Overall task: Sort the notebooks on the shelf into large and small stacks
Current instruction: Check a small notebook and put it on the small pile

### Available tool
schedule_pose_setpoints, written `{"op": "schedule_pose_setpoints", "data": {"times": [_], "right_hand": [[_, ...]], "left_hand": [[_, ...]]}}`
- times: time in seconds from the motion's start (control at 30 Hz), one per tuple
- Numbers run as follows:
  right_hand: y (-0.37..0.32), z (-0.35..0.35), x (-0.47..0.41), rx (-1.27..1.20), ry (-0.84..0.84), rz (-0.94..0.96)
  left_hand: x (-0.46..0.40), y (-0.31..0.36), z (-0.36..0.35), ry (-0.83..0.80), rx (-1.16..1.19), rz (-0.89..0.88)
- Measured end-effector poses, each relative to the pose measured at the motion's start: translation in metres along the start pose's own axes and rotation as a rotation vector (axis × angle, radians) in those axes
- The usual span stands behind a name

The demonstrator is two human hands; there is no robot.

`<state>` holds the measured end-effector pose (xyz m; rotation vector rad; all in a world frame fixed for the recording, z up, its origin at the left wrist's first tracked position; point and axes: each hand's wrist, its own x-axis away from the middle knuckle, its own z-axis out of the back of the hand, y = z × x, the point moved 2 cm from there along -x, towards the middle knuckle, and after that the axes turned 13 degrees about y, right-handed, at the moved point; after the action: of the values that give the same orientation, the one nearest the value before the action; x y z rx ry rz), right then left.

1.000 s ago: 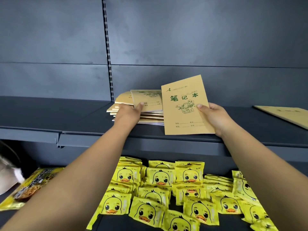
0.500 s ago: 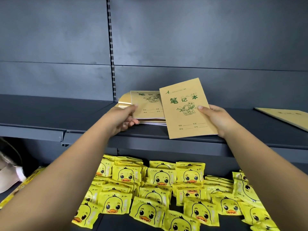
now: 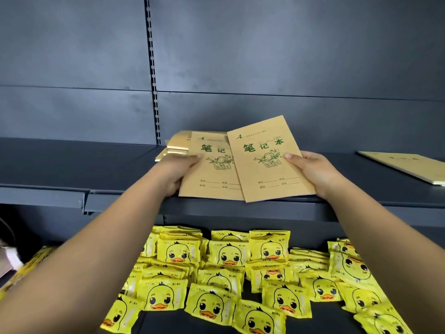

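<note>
Two small tan notebooks with green print are held side by side above the front edge of the dark shelf (image 3: 361,194). My right hand (image 3: 313,172) grips the right notebook (image 3: 267,162) at its right edge, and this one overlaps the other. My left hand (image 3: 177,172) grips the left notebook (image 3: 209,177) at its left edge. Behind them a stack of tan notebooks (image 3: 177,144) lies on the shelf, mostly hidden. A larger tan notebook (image 3: 404,168) lies flat at the far right of the shelf.
On the lower shelf lie several yellow duck-print packets (image 3: 228,273). Another snack bag (image 3: 36,261) sits at the lower left. A slotted upright post (image 3: 152,68) divides the dark back panel.
My left hand lifted a second small notebook off the stack and brought it forward beside the one in my right hand. The right-hand notebook stayed near the shelf's front edge.
</note>
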<state>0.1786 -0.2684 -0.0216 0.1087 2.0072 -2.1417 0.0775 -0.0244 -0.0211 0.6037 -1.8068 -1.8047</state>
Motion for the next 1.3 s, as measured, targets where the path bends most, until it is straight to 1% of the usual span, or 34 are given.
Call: {"op": "schedule_pose_setpoints", "data": {"times": [0.07,0.13,0.23,0.3,0.43,0.6,0.83,0.97,1.07,1.3], "right_hand": [[0.0,0.002,0.004,0.003,0.042,0.01],[0.001,0.008,0.009,0.004,0.079,0.023],[0.001,0.022,0.018,-0.02,0.13,0.05],[0.0,0.034,0.026,-0.053,0.162,0.047],[-0.004,0.073,0.048,-0.058,0.233,0.074],[-0.005,0.157,0.08,-0.012,0.34,0.084],[0.005,0.32,0.127,-0.045,0.479,0.031],[0.015,0.404,0.149,-0.02,0.544,0.002],[0.022,0.457,0.157,0.001,0.593,-0.021],[0.04,0.54,0.139,0.019,0.657,-0.059]], "left_hand": [[-0.003,-0.004,-0.006,0.057,-0.047,-0.101],[-0.002,-0.008,-0.008,0.074,-0.014,-0.202],[0.005,-0.009,-0.012,0.029,0.062,-0.316],[0.016,-0.006,-0.02,-0.011,0.143,-0.352],[0.042,-0.004,-0.054,-0.078,0.251,-0.356],[0.093,-0.007,-0.124,-0.207,0.277,-0.347],[0.195,-0.019,-0.26,-0.304,0.3,-0.347],[0.245,-0.028,-0.331,-0.37,0.297,-0.332],[0.272,-0.032,-0.376,-0.412,0.299,-0.32],[0.296,-0.029,-0.468,-0.427,0.27,-0.357]]}}
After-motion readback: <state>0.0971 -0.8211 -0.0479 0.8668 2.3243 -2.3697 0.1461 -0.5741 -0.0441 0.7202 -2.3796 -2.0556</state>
